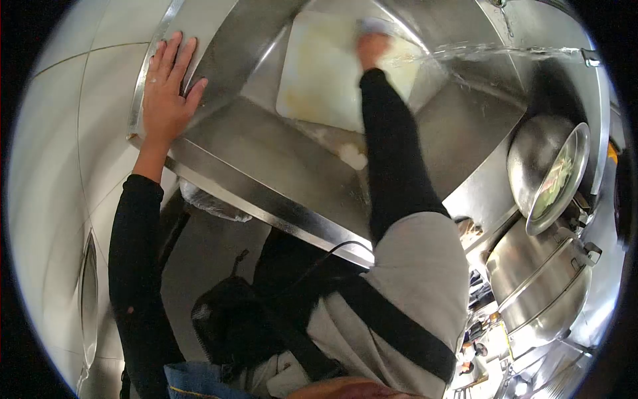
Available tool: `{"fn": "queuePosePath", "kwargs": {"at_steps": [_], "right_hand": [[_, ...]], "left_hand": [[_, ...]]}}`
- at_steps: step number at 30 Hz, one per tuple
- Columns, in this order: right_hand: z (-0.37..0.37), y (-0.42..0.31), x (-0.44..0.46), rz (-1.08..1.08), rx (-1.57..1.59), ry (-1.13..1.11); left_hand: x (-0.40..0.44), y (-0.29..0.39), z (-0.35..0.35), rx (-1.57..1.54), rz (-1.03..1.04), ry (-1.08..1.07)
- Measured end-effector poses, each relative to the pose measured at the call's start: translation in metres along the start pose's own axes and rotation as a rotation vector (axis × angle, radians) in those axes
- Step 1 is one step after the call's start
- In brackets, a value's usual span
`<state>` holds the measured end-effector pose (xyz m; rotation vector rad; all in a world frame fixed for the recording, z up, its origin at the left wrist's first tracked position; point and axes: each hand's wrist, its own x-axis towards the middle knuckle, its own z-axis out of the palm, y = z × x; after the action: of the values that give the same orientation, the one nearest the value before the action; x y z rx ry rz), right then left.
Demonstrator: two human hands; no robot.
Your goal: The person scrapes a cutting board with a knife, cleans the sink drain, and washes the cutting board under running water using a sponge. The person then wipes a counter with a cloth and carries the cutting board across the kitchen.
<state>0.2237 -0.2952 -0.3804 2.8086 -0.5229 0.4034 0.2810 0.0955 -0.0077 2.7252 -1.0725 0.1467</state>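
A white cutting board [319, 76] with yellowish stains lies in a stainless steel sink [266, 139]. My right hand [373, 48] is over the upper part of the board, blurred by motion, and its fingers look closed. A pale greyish thing [375, 26] shows at its fingertips, too smeared to name. My left hand [169, 93] lies flat on the sink's left rim, fingers stretched out and holding nothing. From a tap [589, 58] at the right, a stream of water [478, 52] runs towards the board and my right hand.
A small whitish scrap [352, 156] lies in the sink below the board. At the right stand a metal bowl [531, 149], a strainer [561, 179] with pale green bits, and a large steel pot [541, 279]. A tiled wall [63, 133] borders the sink on the left.
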Motion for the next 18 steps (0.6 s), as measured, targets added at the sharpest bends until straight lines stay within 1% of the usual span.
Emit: {"fn": "queuePosePath", "kwargs": {"at_steps": [1, 2, 3, 4, 5, 7, 9, 11, 13, 14, 16, 17, 18], "right_hand": [[-0.020, -0.060, 0.010, -0.003, 0.167, -0.077], [-0.044, -0.111, 0.003, -0.067, 0.260, -0.157], [-0.066, -0.146, -0.020, -0.171, 0.335, -0.231], [-0.088, -0.162, -0.053, -0.266, 0.444, -0.296], [-0.113, -0.150, -0.092, -0.259, 0.790, -0.284], [-0.172, -0.078, -0.139, -0.458, 0.956, -0.416], [-0.163, 0.011, -0.168, -0.552, 0.878, -0.595], [-0.147, 0.066, -0.145, -0.172, 0.807, -0.649], [-0.128, 0.104, -0.099, 0.215, 0.731, -0.666], [-0.126, 0.116, -0.063, 0.287, 0.852, -0.636], [-0.147, 0.127, 0.008, 0.404, 1.107, -0.694], [-0.162, 0.130, 0.032, 0.448, 1.244, -0.788], [-0.176, 0.132, 0.045, 0.364, 1.153, -0.718]], "left_hand": [[0.000, 0.001, 0.000, -0.011, -0.003, 0.003], [-0.002, 0.002, -0.001, -0.009, -0.006, 0.000], [-0.002, 0.003, -0.002, -0.010, -0.003, -0.004], [0.000, 0.003, -0.003, -0.012, 0.002, -0.003], [0.001, 0.002, -0.004, -0.004, 0.000, -0.010], [-0.001, -0.001, -0.002, 0.003, -0.006, -0.031], [-0.002, -0.001, -0.002, 0.012, -0.017, -0.064], [-0.001, 0.000, -0.005, 0.031, -0.010, -0.067], [-0.002, 0.001, -0.008, 0.043, -0.007, -0.077], [0.001, 0.003, -0.006, 0.048, 0.000, -0.076], [0.000, 0.007, -0.007, 0.026, 0.014, -0.051], [-0.001, 0.009, -0.008, 0.019, 0.022, -0.037], [-0.001, 0.008, -0.009, 0.011, 0.027, -0.040]]}}
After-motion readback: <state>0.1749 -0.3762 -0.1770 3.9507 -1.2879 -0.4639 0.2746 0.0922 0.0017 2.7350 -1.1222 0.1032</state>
